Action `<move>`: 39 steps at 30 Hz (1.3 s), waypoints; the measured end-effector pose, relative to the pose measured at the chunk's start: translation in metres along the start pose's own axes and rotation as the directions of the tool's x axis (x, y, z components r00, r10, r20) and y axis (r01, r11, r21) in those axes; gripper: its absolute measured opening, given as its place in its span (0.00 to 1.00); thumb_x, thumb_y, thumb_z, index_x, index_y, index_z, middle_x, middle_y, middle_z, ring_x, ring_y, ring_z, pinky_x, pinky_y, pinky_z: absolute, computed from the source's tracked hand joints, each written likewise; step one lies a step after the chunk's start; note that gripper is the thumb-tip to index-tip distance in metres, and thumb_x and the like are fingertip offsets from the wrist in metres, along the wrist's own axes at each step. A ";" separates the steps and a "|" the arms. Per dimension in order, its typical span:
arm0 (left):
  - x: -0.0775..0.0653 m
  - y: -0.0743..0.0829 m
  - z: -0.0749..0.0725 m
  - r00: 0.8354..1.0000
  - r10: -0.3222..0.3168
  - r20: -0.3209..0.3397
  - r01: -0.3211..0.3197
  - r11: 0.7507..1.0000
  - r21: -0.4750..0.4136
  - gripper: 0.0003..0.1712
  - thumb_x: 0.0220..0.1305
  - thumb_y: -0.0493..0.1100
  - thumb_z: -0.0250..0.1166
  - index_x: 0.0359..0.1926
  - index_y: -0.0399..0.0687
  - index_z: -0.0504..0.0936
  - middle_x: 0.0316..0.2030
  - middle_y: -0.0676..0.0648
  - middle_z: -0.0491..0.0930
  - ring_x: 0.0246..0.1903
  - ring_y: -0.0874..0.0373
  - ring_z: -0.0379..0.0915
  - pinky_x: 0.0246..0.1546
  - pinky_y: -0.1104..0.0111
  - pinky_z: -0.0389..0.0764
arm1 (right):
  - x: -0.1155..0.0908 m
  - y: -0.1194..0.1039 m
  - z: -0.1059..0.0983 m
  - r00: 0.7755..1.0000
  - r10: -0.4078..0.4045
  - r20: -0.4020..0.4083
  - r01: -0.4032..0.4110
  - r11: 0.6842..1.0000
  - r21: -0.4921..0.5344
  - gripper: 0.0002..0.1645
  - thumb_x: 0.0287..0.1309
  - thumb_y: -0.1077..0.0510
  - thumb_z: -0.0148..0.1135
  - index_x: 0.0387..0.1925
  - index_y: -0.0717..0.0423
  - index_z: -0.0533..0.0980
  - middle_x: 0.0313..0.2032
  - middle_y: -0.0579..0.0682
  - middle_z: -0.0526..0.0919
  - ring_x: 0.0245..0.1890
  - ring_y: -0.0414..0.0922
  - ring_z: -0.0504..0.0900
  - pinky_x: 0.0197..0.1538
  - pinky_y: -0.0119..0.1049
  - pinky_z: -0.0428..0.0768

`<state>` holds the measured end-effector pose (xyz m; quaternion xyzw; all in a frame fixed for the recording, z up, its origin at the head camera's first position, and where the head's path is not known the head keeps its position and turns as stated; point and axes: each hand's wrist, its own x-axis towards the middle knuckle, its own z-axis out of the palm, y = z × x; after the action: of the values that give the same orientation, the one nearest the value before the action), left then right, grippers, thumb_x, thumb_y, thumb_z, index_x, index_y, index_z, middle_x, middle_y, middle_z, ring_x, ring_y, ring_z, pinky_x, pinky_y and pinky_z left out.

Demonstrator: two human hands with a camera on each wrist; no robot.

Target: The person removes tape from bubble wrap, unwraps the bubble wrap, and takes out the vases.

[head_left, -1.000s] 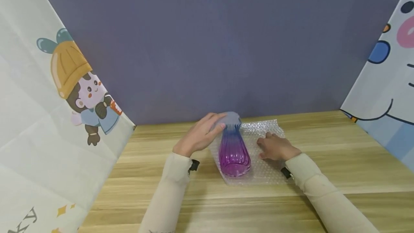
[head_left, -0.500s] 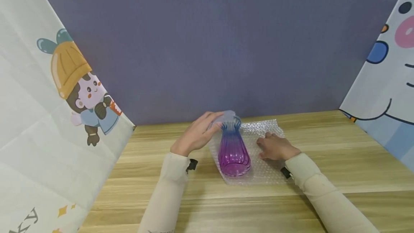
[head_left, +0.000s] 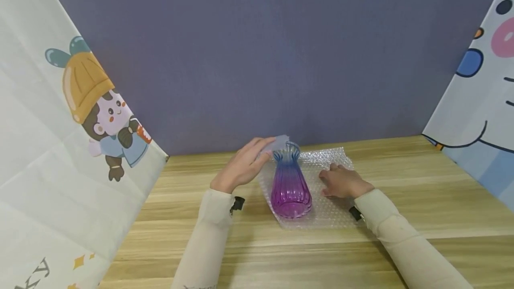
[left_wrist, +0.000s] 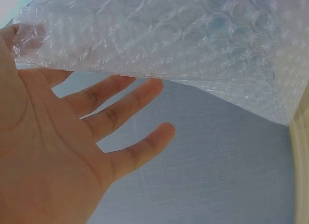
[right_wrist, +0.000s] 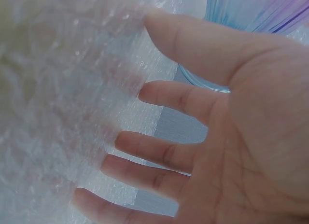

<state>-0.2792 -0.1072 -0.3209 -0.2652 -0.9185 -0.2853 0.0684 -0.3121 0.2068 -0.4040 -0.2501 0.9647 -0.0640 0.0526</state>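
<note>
A ribbed glass vase [head_left: 291,191], purple fading to blue, lies on a bubble wrap sheet [head_left: 325,215], its mouth toward the back wall. My left hand [head_left: 242,165] pinches a raised flap of that wrap beside the vase's mouth. In the left wrist view the bubble wrap [left_wrist: 169,35] runs between thumb and forefinger; the other fingers are spread. On the vase's right, my right hand [head_left: 341,182] rests fingertips on the sheet. The right wrist view shows its fingers [right_wrist: 178,96] extended against the wrap, with part of the vase [right_wrist: 256,11] behind the thumb.
The wood-grain table [head_left: 305,258] ends at a dark grey-blue back wall [head_left: 281,57]. White side panels with cartoon prints stand at the left [head_left: 36,115] and right [head_left: 474,106].
My left hand has shifted slightly left, drawing the flap off the vase's mouth, so more of the rim shows. The right hand and the vase stay about where they were.
</note>
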 end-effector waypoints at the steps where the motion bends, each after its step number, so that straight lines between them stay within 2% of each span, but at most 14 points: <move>1: 0.000 0.000 0.000 1.000 0.000 -0.002 0.000 1.000 -0.001 0.30 0.80 0.56 0.44 0.78 0.62 0.62 0.73 0.52 0.68 0.72 0.53 0.65 0.74 0.50 0.66 | 0.000 0.000 -0.001 1.000 -0.004 -0.001 0.004 1.000 -0.004 0.32 0.57 0.47 0.73 0.59 0.58 0.77 0.56 0.71 0.78 0.53 0.68 0.79 0.48 0.67 0.82; 9: 0.001 -0.001 -0.001 1.000 0.001 -0.008 -0.001 1.000 -0.002 0.30 0.79 0.54 0.46 0.78 0.61 0.63 0.72 0.53 0.69 0.71 0.54 0.66 0.74 0.51 0.67 | 0.000 -0.001 -0.004 1.000 -0.002 -0.002 0.002 1.000 -0.006 0.32 0.56 0.47 0.74 0.58 0.57 0.78 0.54 0.69 0.79 0.50 0.66 0.79 0.46 0.67 0.83; 16: -0.001 -0.002 -0.001 1.000 0.006 0.011 -0.006 1.000 0.001 0.28 0.79 0.54 0.47 0.76 0.67 0.65 0.70 0.54 0.69 0.69 0.55 0.67 0.72 0.52 0.70 | 0.001 -0.003 -0.002 1.000 0.012 0.013 -0.012 1.000 0.005 0.32 0.57 0.47 0.73 0.60 0.57 0.77 0.57 0.70 0.78 0.53 0.67 0.79 0.49 0.68 0.82; 21: -0.003 -0.004 -0.001 1.000 0.007 0.029 -0.007 1.000 0.016 0.27 0.79 0.54 0.46 0.75 0.66 0.68 0.70 0.53 0.70 0.69 0.54 0.68 0.71 0.52 0.71 | 0.002 -0.005 0.000 1.000 0.008 0.012 -0.008 1.000 0.001 0.33 0.57 0.46 0.73 0.60 0.57 0.77 0.58 0.71 0.77 0.54 0.68 0.78 0.50 0.69 0.81; 26: -0.004 -0.006 -0.001 0.999 -0.006 0.051 0.005 1.000 0.015 0.26 0.80 0.56 0.45 0.73 0.64 0.70 0.69 0.53 0.71 0.67 0.54 0.70 0.69 0.52 0.73 | 0.003 -0.009 0.001 1.000 0.020 0.021 -0.021 1.000 0.016 0.32 0.57 0.47 0.73 0.60 0.57 0.77 0.58 0.71 0.77 0.54 0.67 0.78 0.49 0.69 0.81; 32: -0.005 -0.006 -0.001 0.998 -0.004 0.061 0.003 1.000 0.011 0.27 0.80 0.60 0.44 0.71 0.62 0.73 0.69 0.53 0.71 0.67 0.55 0.69 0.69 0.52 0.72 | 0.002 -0.009 0.000 1.000 0.015 0.012 -0.015 1.000 0.005 0.31 0.54 0.46 0.74 0.57 0.56 0.79 0.51 0.66 0.80 0.48 0.63 0.80 0.44 0.65 0.83; 39: -0.006 -0.006 -0.003 0.998 -0.025 0.065 0.024 1.000 0.011 0.27 0.80 0.62 0.45 0.69 0.63 0.76 0.67 0.54 0.72 0.66 0.56 0.70 0.69 0.53 0.72 | 0.002 -0.009 -0.001 1.000 0.011 0.010 -0.011 1.000 -0.004 0.31 0.54 0.47 0.75 0.56 0.56 0.79 0.51 0.67 0.79 0.48 0.63 0.80 0.44 0.66 0.83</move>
<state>-0.2778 -0.1157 -0.3234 -0.2625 -0.9249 -0.2726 0.0364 -0.3094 0.1980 -0.4018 -0.2454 0.9658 -0.0607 0.0573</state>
